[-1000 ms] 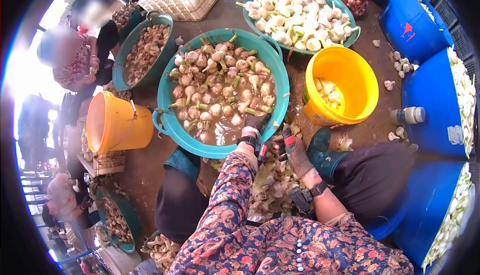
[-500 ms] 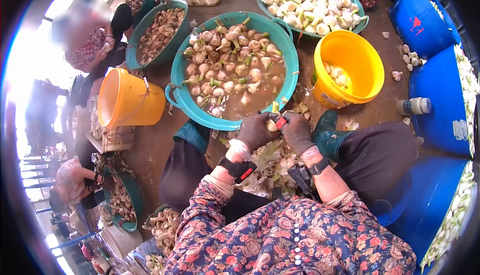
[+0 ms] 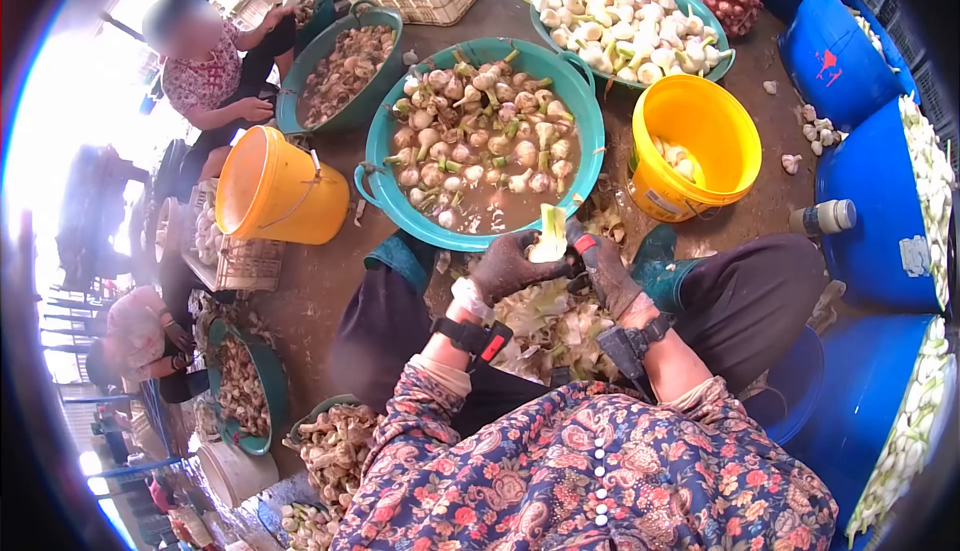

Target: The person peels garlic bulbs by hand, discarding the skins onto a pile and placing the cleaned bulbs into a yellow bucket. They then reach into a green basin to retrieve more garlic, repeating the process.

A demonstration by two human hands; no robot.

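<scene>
In the head view, my gloved left hand (image 3: 513,271) is closed around a garlic bulb (image 3: 549,241), its pale green stem pointing up and away from me. Close beside it on the right, my gloved right hand (image 3: 606,269) is closed on a small red-handled tool (image 3: 585,244); its working end cannot be made out. Just beyond both hands stands a green tub (image 3: 372,166) of muddy water with unpeeled garlic bulbs floating in it. Peeled skins and leaves (image 3: 545,321) lie heaped below my hands, between my legs.
A yellow bucket (image 3: 742,136) with some peeled garlic stands right of the tub; another yellow bucket (image 3: 300,201) stands left. Behind is a basin (image 3: 722,63) of white garlic. Blue barrels (image 3: 868,201) line the right side. Two people sit at the left near more tubs.
My hands have moved slightly apart, and the red-handled tool has shifted right, away from the bulb. The garlic's pale stem now shows more fully. The whole view has shifted a little.
</scene>
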